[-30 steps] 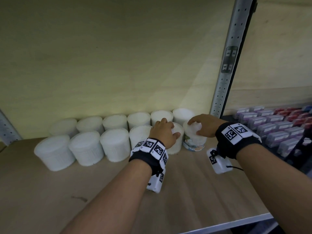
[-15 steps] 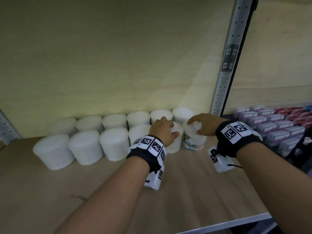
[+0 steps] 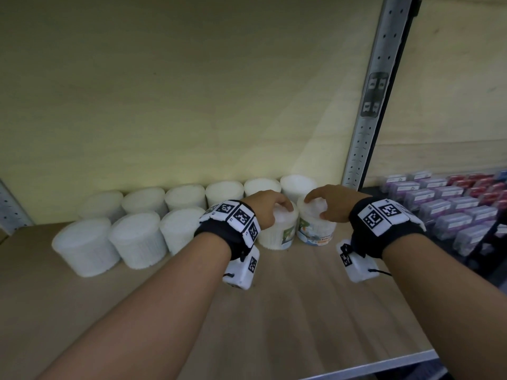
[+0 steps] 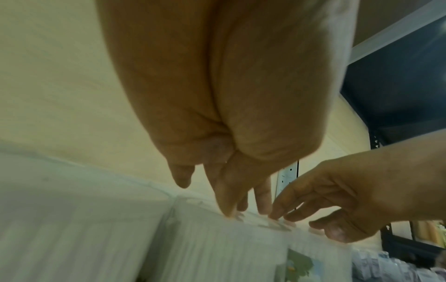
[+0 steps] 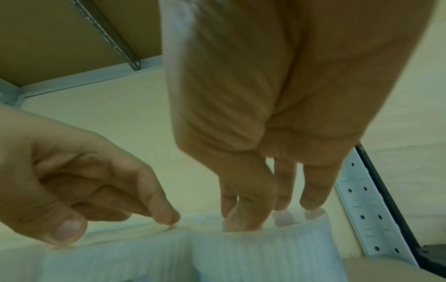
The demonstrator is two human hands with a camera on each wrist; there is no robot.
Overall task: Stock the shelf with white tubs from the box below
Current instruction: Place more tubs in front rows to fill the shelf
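1. Head view: two rows of tubs stand upright on the shelf (image 3: 315,319) against its back wall.
   - The left hand (image 3: 264,208) rests from above on the left tub (image 3: 278,231), fifth in the front row. The right hand (image 3: 330,204) rests on the right tub (image 3: 315,229), which touches it at the row's right end.
   - Each tub sits directly under its own hand, long axis vertical, lid up. Both printed labels face the front edge.
   - Any nudge would be along the shelf, and I judge the right tub has little room before the upright post (image 3: 365,127).

2. Left wrist view: the left hand's fingers (image 4: 226,206) point down, nearly straight, tips touching the lid rim of the left tub (image 4: 217,248). They do not wrap it, so the hand is apart rather than clamped. The right hand (image 4: 350,200) is just beside it.

3. Right wrist view: the right hand's fingers (image 5: 248,213) hang straight, tips on the right tub (image 5: 265,253), with no curl round its wall. The left hand (image 5: 72,181) is loosely bent, a fingertip on the neighbouring lid.

4. Judgement: both tubs look set down, with only release left. The box is not in view.
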